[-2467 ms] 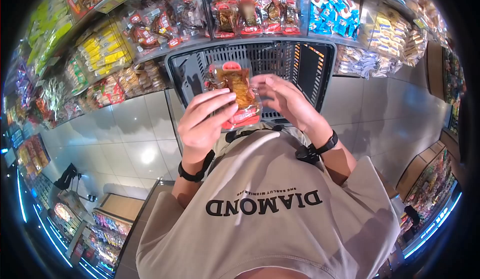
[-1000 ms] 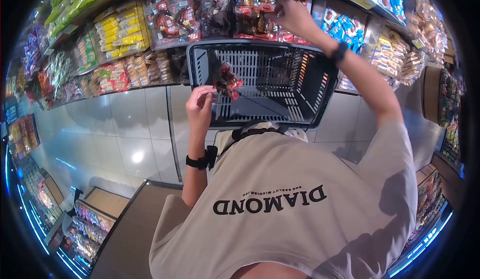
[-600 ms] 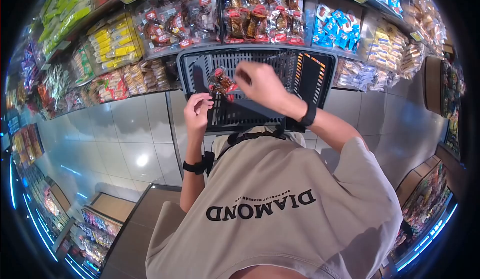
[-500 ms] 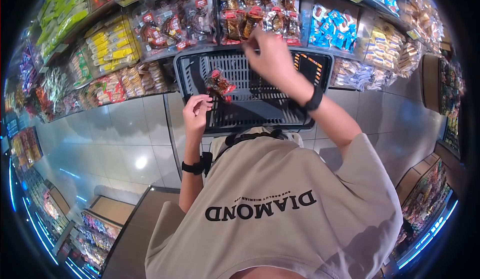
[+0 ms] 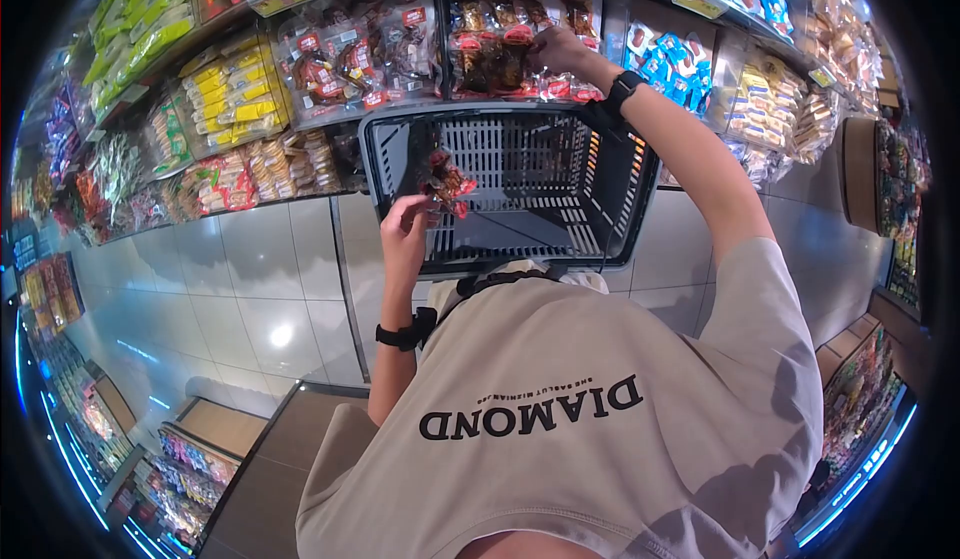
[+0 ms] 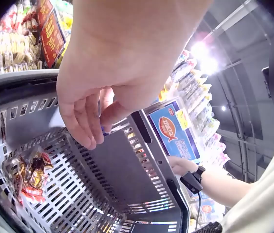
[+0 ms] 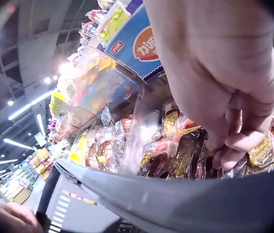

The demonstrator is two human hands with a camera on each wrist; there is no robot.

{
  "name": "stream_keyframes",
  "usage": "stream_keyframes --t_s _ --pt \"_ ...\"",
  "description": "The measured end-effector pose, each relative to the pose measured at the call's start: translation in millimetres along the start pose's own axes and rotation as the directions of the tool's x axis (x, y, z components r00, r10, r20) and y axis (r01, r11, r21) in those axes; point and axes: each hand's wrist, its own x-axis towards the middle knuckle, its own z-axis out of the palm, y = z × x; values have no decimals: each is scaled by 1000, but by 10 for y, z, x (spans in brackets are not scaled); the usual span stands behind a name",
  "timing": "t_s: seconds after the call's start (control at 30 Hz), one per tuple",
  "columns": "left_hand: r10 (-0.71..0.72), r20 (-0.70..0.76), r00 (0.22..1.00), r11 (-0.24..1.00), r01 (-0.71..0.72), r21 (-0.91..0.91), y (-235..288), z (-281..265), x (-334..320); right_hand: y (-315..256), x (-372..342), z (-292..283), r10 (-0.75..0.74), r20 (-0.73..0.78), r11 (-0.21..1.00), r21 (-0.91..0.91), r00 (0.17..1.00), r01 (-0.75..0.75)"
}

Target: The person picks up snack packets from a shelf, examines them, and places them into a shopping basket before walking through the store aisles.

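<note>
Packets (image 5: 478, 64) beyond the basket (image 5: 490, 231) are best pinched singly. Right hand (image 5: 563, 52) curls against them, grip unclear; left hand (image 5: 403, 225) hangs loose, empty, over the basket.

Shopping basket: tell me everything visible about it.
The shopping basket is dark grey, apparently plastic, open-topped, with slotted walls and a thick rim. It is between the person and stocked shelves. Red-marked, clear-wrapped packs lie inside, toward the person's left. The left hand hangs above it; contact is unclear.
</note>
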Motion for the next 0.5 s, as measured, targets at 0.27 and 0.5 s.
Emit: stream_keyframes --t_s 0.27,0.5 --pt "-6 18 1000 1000 5 14 38 -4 44 28 1 -24 -142 -167 906 -418 976 61" --pt "-96 -103 990 993 103 62 200 -110 -74 -789 -1429 358 -271 -120 945 155 955 287"
